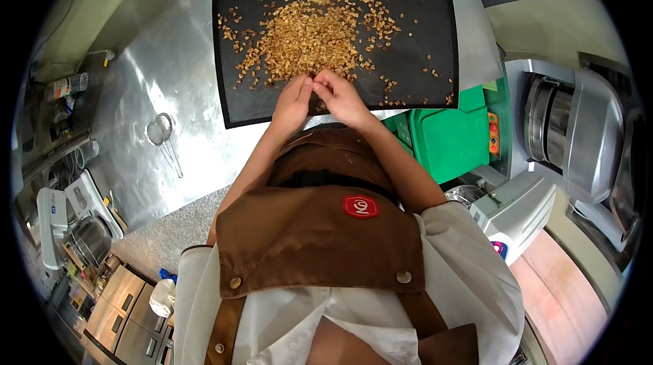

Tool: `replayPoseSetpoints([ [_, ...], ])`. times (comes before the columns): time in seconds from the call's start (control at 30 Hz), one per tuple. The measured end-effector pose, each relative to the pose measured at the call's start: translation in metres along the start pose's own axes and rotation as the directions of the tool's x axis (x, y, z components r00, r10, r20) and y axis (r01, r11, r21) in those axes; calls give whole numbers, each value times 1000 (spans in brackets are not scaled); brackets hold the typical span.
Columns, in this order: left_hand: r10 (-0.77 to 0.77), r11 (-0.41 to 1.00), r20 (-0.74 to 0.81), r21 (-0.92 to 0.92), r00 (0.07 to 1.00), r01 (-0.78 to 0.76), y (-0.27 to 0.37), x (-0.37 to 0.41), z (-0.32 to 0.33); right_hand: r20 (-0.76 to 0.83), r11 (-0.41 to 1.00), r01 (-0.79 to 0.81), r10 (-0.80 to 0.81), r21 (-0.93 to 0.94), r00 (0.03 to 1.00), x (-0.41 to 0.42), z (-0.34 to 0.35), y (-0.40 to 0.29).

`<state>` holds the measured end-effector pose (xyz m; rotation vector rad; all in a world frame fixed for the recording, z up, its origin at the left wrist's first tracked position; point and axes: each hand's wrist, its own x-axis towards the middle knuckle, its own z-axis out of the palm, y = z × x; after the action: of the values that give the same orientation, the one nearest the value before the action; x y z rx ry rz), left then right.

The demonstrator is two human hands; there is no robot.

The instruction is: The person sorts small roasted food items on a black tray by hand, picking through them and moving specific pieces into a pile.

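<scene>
A heap of chopped nuts, apparently walnuts, spreads over a black rectangular tray or baking mat, with loose bits strewn toward its sides. My left hand and my right hand meet over the heap's near edge. Their thumbs and fingertips are drawn together and touch or nearly touch. Whether a small piece of nut is pinched between them is too small to tell. A few crumbs lie beneath the wrists, close to the tray's near rim.
The tray rests on a stainless steel table. Two small wire-handled strainers lie on it at left. A green lidded bin stands by the right edge. Mixers are at right, with another machine and steel bowl at left.
</scene>
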<state>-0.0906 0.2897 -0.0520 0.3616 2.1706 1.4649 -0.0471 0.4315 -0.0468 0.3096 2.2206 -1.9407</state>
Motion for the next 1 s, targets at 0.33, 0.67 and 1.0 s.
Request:
replayPoseSetpoints([
  [0.33, -142, 972, -128, -205, 982, 114, 15, -9, 6, -50, 940, -193, 215, 281, 975, 15, 39, 3],
  [0.67, -114, 973, -147, -218, 983, 81, 1, -6, 6, -56, 858, -250, 306, 448, 950, 15, 39, -3],
  [1.0, -322, 541, 151, -781, 935, 312, 5, -7, -3, -114, 990, -37, 21, -139, 993, 7, 28, -9],
])
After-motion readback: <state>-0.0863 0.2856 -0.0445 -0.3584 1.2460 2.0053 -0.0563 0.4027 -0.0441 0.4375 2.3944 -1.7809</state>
